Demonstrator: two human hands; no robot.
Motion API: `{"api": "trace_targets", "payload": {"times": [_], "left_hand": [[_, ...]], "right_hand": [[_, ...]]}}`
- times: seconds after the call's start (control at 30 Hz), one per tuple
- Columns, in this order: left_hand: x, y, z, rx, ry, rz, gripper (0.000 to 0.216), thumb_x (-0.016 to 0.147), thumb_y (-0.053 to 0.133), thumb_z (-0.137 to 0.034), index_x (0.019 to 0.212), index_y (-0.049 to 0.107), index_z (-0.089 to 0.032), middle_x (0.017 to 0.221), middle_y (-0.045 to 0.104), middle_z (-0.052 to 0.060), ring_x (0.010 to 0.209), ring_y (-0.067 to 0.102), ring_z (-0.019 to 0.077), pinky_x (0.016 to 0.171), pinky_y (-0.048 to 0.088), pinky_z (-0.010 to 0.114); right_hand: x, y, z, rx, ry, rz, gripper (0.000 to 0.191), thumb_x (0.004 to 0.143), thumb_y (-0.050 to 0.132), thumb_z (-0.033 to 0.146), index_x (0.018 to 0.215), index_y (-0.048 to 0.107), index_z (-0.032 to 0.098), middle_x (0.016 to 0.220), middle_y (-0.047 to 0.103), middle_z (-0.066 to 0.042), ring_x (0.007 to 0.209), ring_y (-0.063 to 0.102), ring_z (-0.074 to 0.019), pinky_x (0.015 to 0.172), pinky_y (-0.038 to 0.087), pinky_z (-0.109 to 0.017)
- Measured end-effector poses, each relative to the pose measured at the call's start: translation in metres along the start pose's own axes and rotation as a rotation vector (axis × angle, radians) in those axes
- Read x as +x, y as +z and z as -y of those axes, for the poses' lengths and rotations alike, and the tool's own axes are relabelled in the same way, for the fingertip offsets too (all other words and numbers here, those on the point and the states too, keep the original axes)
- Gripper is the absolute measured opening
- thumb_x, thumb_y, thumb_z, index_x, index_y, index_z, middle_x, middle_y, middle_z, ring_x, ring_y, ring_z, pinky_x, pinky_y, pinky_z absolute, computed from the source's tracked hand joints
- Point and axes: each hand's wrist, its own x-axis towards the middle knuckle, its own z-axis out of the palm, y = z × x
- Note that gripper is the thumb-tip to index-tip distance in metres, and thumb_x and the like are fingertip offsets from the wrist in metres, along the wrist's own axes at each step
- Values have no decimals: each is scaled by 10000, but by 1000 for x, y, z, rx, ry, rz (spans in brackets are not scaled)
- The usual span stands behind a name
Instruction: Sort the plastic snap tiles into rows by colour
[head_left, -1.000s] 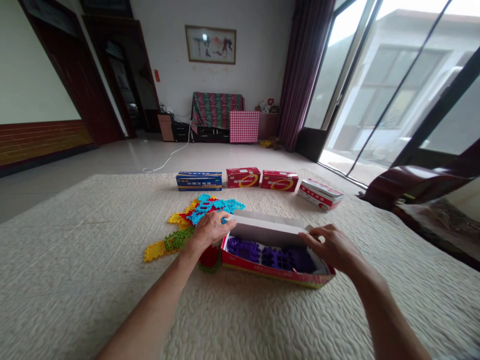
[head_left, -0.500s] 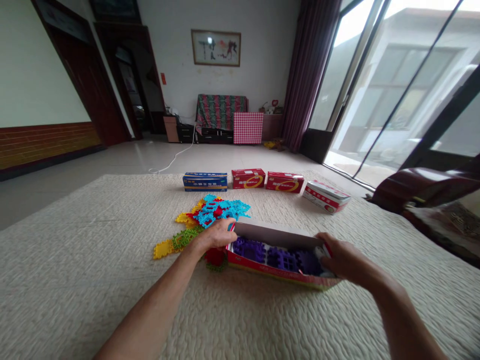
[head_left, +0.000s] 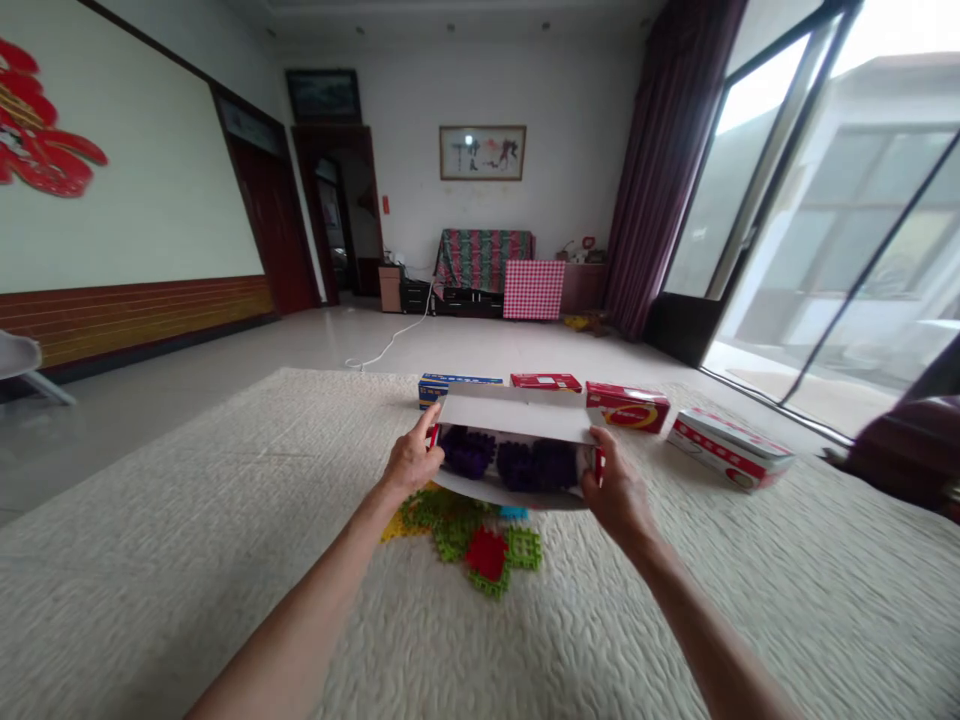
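Just above the middle of the frame, the open box (head_left: 517,450) is now up off the quilted mat (head_left: 150,560), held between both hands with its open side turned toward the person. A second ago it lay flat on the mat with the hands only at its ends, so it has been lifted and tipped. The left hand (head_left: 411,462) clamps the box's left end, thumb in front and fingers curled behind the edge. The right hand (head_left: 616,492) grips the right end the same way, pressed shut on the cardboard. Inside, the purple pieces (head_left: 502,462) sit in a row and have stayed in place through the lift. The white lid flap (head_left: 517,412) stands open along the top.

With the box raised, the loose pieces (head_left: 469,530) that lay beside it show beneath it, at lower centre: green, red and yellow ones, with a sliver of blue. None are in either hand.

Behind the box, across the centre of the frame, 4 closed boxes rest on the mat: a blue box (head_left: 433,386), a red box (head_left: 545,381), a second red box (head_left: 628,406), and, to the right, a white-and-red box (head_left: 729,460). They look unmoved.
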Motion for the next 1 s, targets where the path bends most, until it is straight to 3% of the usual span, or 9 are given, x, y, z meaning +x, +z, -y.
{"api": "trace_targets", "payload": {"times": [0.17, 0.3, 0.43, 0.57, 0.73, 0.87, 1.0], "left_hand": [[7, 2, 22, -48, 68, -92, 745, 701, 456, -86, 1425, 361, -229, 1235, 630, 80, 862, 659, 198, 854, 481, 309], [20, 16, 35, -71, 206, -180, 742, 717, 420, -60, 1442, 327, -186, 1296, 582, 118, 883, 659, 192, 899, 480, 328], [39, 29, 46, -56, 199, -200, 739, 705, 428, -36, 1427, 353, -170, 1286, 590, 118, 967, 652, 209, 906, 489, 326], [49, 31, 53, -33, 190, -252, 712, 719, 456, -32, 1414, 369, -155, 1292, 587, 113, 1047, 630, 213, 928, 488, 311], [67, 40, 65, -42, 219, -457, 743, 747, 586, -127, 1435, 316, -191, 1386, 499, 104, 1211, 531, 234, 1012, 447, 364], [89, 49, 70, -31, 174, -509, 663, 778, 537, -78, 1407, 371, -203, 1347, 541, 95, 1191, 553, 225, 997, 462, 373], [99, 46, 71, -47, 235, -583, 664, 783, 536, -66, 1407, 378, -230, 1339, 551, 73, 1184, 557, 216, 1005, 463, 368]], "right_hand": [[7, 55, -1, 138, 4, -109, 521, 811, 405, 219, 1329, 358, 209, 1284, 541, -141, 1126, 553, -256, 906, 455, -399], [20, 78, -8, 150, 13, -206, 488, 824, 407, 227, 1310, 380, 191, 1263, 546, -150, 1141, 539, -266, 933, 439, -423], [42, 98, -12, 175, 1, -230, 499, 784, 417, 195, 1282, 424, 166, 1189, 587, -146, 1066, 575, -272, 875, 469, -423], [54, 106, -10, 203, -32, -291, 498, 756, 427, 178, 1252, 464, 166, 1146, 606, -138, 993, 594, -264, 830, 482, -417], [57, 109, -1, 200, -80, -271, 482, 777, 439, 179, 1257, 469, 183, 1144, 605, -132, 991, 594, -256, 832, 483, -403], [62, 117, 2, 213, -109, -287, 472, 757, 434, 152, 1225, 490, 175, 1122, 607, -132, 998, 590, -261, 836, 485, -420], [70, 116, 1, 224, -139, -314, 455, 790, 460, 172, 1244, 476, 198, 1128, 605, -119, 986, 592, -245, 824, 496, -412]]}}
